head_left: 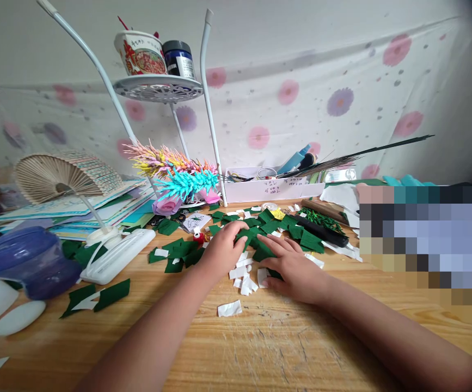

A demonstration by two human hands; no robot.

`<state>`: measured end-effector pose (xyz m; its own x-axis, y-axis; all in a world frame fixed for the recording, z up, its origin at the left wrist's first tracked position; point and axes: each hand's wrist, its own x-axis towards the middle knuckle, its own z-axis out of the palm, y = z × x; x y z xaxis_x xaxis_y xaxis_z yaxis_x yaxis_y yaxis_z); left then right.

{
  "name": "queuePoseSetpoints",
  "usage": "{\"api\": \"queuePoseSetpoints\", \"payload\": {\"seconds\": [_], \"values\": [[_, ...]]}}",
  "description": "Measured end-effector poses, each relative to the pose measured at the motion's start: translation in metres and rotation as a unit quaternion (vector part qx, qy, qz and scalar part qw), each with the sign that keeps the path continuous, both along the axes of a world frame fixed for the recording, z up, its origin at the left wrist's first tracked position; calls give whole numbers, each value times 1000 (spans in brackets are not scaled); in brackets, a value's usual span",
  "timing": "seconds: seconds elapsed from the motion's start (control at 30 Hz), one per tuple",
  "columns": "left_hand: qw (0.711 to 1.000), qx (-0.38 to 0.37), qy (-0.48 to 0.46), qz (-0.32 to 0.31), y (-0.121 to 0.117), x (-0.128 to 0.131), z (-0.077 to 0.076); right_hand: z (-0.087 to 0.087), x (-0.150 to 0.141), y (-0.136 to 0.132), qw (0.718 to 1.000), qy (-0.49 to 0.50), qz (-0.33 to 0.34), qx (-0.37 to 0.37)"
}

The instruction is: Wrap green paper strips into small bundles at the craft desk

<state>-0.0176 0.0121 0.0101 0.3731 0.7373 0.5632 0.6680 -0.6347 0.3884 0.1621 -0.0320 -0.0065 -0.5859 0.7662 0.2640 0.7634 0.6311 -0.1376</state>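
My left hand [225, 247] is over a scatter of cut green paper, its fingers curled toward the thumb with a green paper piece [243, 234] between them. Beside it, my right hand [295, 269] lies palm down with fingers spread, resting on more green paper pieces [263, 251]. Part of the paper under this palm is hidden. Small white paper scraps [245, 284] lie between the two hands, and one larger white scrap [230, 308] sits nearer to me on the wooden table [236, 354].
Bright fuzzy flower stems [187, 182] and a white box [260, 189] stand at the back. A white-legged stand [158, 87] carries a noodle bowl [141, 53] and a jar [179, 59]. At left are a folding fan [66, 177], a white lamp base [118, 256] and a blue container [27, 261].
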Motion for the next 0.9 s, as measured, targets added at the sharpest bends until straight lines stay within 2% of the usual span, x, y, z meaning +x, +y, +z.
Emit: {"api": "queuePoseSetpoints", "payload": {"seconds": [0.27, 0.43, 0.6, 0.73, 0.9], "values": [[994, -27, -91, -58, 4, 0, -7, 1, -2, 0, 1000, 23, 7, 20], [980, -99, -151, -84, 4, 1, -9, 4, 4, 2, 996, 87, 2, 32], [969, -157, -161, -100, 4, 3, -8, 7, 11, 7, 982, 191, -1, 9], [974, -149, -142, -89, 1, 5, -5, 10, 12, 7, 967, 252, -14, -36], [989, -111, -74, -67, -3, 4, 0, 7, 14, 7, 954, 291, -22, -66]]}}
